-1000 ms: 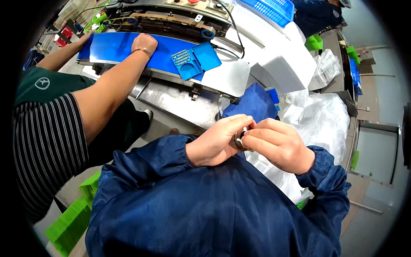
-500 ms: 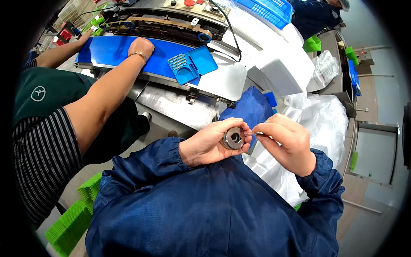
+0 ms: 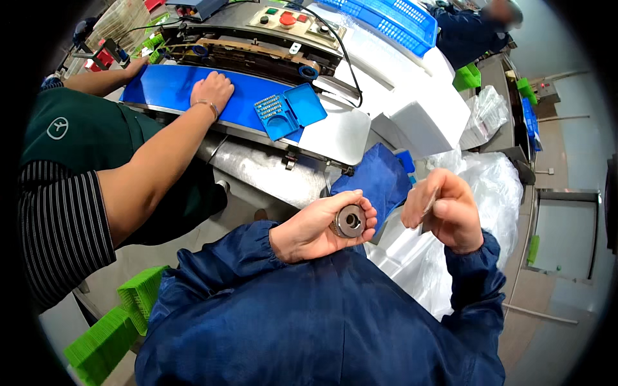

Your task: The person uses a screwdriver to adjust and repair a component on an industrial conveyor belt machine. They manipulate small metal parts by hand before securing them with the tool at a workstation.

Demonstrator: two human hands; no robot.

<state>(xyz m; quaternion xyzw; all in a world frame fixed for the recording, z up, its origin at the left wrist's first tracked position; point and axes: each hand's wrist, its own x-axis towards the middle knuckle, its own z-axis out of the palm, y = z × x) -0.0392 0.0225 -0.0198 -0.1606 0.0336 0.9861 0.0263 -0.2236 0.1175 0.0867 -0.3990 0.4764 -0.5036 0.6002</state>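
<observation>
In my left hand (image 3: 315, 225), fingers curl round a thick round metal wheel (image 3: 349, 221), its flat face with a dark centre hole turned up. To its right and apart from it, my right hand (image 3: 447, 209) is raised with bent fingers, the thumb close to them. The fingertips are blurred, and whatever lies between them is too small to name. Ahead, an open blue plastic case (image 3: 281, 128) rests on the blue conveyor belt (image 3: 167, 87), with rows of small metal pieces in one part and a round recess beside them.
At left a co-worker in a dark green apron (image 3: 84, 128) leans a hand (image 3: 212, 90) on the belt. A machine with a red button (image 3: 288, 21) stands behind. White foam blocks (image 3: 421, 119), a blue crate (image 3: 399, 26) and clear plastic bags (image 3: 492, 186) are right; green baskets (image 3: 103, 344) lower left.
My right hand has drawn away from the metal wheel, rightward and slightly up. My left hand still holds the wheel. The view has shifted slightly.
</observation>
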